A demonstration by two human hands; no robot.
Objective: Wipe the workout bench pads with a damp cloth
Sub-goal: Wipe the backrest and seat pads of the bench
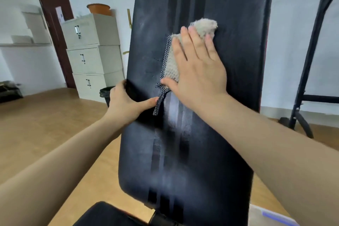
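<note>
A long dark back pad of a workout bench rises tilted in front of me, with lengthwise stripes down its middle. A beige cloth with a dotted dark edge lies flat on the pad's middle. My right hand presses on the cloth with straight, spread fingers. My left hand grips the pad's left edge, thumb on the front face and fingers wrapped behind. The seat pad shows at the bottom.
Stacked grey filing cabinets with an orange basin on top stand at the left wall, beside a dark red door. A black bin sits by the cabinets. A black metal rack stands to the right. The floor is wood.
</note>
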